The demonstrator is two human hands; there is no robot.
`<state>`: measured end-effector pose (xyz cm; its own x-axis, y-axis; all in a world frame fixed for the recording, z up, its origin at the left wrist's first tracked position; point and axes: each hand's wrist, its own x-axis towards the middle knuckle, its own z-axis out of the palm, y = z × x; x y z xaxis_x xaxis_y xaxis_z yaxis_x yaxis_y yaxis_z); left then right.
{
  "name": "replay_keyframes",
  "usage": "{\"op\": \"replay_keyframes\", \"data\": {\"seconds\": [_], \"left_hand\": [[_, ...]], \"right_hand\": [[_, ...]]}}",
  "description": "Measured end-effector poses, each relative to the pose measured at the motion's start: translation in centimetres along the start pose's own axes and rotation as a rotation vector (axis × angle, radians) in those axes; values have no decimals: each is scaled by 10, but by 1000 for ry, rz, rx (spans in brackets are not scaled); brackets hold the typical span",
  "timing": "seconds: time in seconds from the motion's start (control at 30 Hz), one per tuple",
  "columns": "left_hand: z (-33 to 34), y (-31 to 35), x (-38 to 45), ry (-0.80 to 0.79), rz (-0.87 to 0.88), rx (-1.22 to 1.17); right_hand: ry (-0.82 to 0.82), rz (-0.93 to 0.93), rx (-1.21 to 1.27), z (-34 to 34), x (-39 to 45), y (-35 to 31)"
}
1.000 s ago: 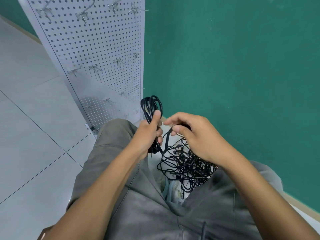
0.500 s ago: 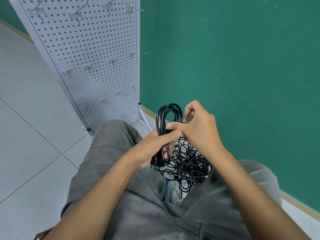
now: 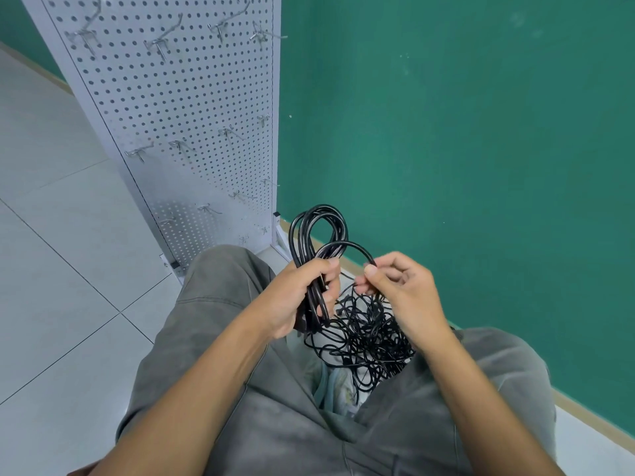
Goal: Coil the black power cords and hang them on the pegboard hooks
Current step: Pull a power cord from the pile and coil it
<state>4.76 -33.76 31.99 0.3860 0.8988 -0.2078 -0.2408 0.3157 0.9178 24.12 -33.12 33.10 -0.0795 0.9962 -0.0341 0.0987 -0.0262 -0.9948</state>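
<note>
My left hand (image 3: 295, 297) grips a bundle of looped black power cord (image 3: 318, 228), its loops standing up above the fist. Just to its right, my right hand (image 3: 398, 290) pinches a strand of the same cord between thumb and forefinger, and that strand arcs over from the bundle. Below both hands a tangled pile of black cords (image 3: 367, 334) lies on the floor between my knees. The white pegboard (image 3: 178, 108) stands ahead on the left, with several bare metal hooks (image 3: 159, 46) sticking out in rows.
A green wall (image 3: 464, 132) runs along the right, close to my right knee. Pale floor tiles (image 3: 58, 269) spread out to the left. The pegboard's foot (image 3: 280, 242) rests on the floor just beyond my left knee.
My right hand has drawn away to the right of the bundle, pulling a fresh arc of cord out. The loops in my left hand stay upright.
</note>
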Motion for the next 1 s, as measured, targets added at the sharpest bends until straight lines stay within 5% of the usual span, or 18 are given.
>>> {"op": "replay_keyframes", "data": {"seconds": [0.23, 0.73, 1.0], "left_hand": [[14, -4, 0, 16, 25, 243], [4, -11, 6, -51, 95, 320], [5, -13, 5, -49, 198, 297]], "right_hand": [[108, -37, 68, 23, 8, -28], [239, 64, 291, 50, 13, -45], [22, 177, 363, 44, 18, -47]]}}
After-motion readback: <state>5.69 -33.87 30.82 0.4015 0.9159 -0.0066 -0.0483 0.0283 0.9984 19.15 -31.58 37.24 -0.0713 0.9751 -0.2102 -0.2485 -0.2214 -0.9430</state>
